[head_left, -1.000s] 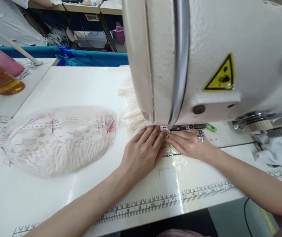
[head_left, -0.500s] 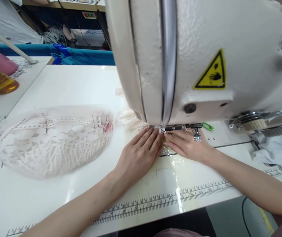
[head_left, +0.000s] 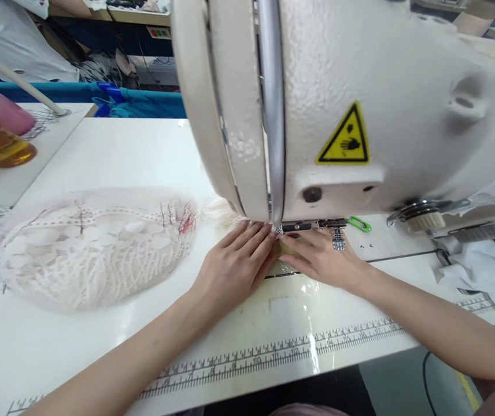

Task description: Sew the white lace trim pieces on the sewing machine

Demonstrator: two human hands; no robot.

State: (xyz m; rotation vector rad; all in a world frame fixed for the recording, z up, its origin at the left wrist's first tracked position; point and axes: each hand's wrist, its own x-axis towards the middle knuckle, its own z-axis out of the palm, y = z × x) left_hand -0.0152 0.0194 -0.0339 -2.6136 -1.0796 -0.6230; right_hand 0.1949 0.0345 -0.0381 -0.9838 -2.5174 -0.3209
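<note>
My left hand [head_left: 236,260] lies flat with its fingers stretched out, the tips beside the presser foot of the sewing machine [head_left: 336,63]. Cream lace fabric [head_left: 218,208] spreads out behind those fingertips, partly hidden by the machine head. From the other side, my right hand [head_left: 325,259] rests with extended fingers by the needle area, partly behind the metal attachment [head_left: 338,238]. A small dotted edge of the lace shows between both hands' fingertips. How the right fingertips touch it is hard to see.
An oval bundle of white lace under sheer mesh [head_left: 100,254] lies on the left of the table. A printed ruler [head_left: 273,357] runs along the front edge. Pink and amber thread cones [head_left: 4,144] stand at the far left. White cloth [head_left: 481,274] lies at right.
The view has shifted, so the machine and both hands appear a little further left. Beside the presser foot, the hands keep nearly the same pose.
</note>
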